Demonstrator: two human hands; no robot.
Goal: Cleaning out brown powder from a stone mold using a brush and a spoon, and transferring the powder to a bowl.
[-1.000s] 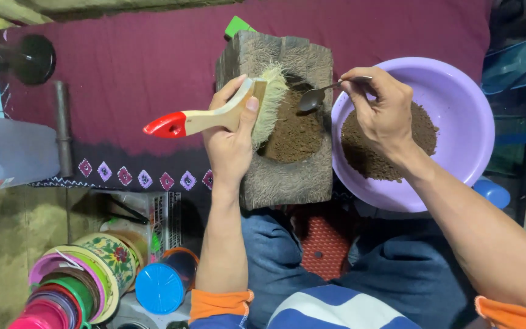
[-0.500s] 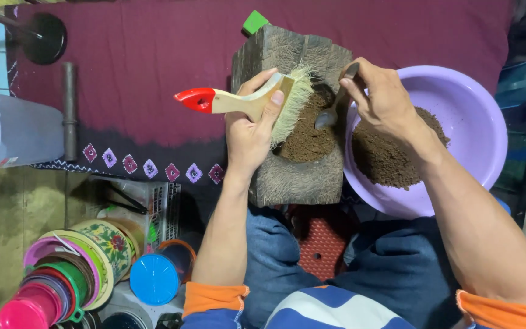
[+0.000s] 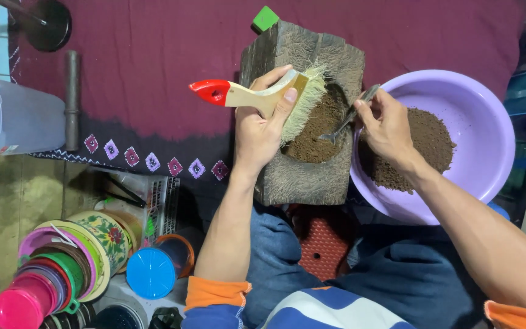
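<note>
My left hand (image 3: 264,128) grips a paintbrush (image 3: 257,94) with a wooden handle, red tip and pale bristles, laid across the left side of a rough wooden mortar block (image 3: 302,176). Brown powder (image 3: 318,128) fills the block's hollow. My right hand (image 3: 388,131) holds a metal spoon (image 3: 348,117), its bowl down in the powder. Just right of the block sits a lilac plastic basin (image 3: 476,109) holding more brown powder (image 3: 424,146).
A maroon cloth (image 3: 153,67) covers the floor under the block. A green cube (image 3: 265,18) lies behind the block. At left are a clear tub (image 3: 7,122), a metal rod (image 3: 72,100), stacked coloured containers (image 3: 50,274) and a blue lid (image 3: 151,273).
My right hand has shifted from over the basin to the mortar and put the spoon down into the powder. The brush stays on the block while the view moved.
</note>
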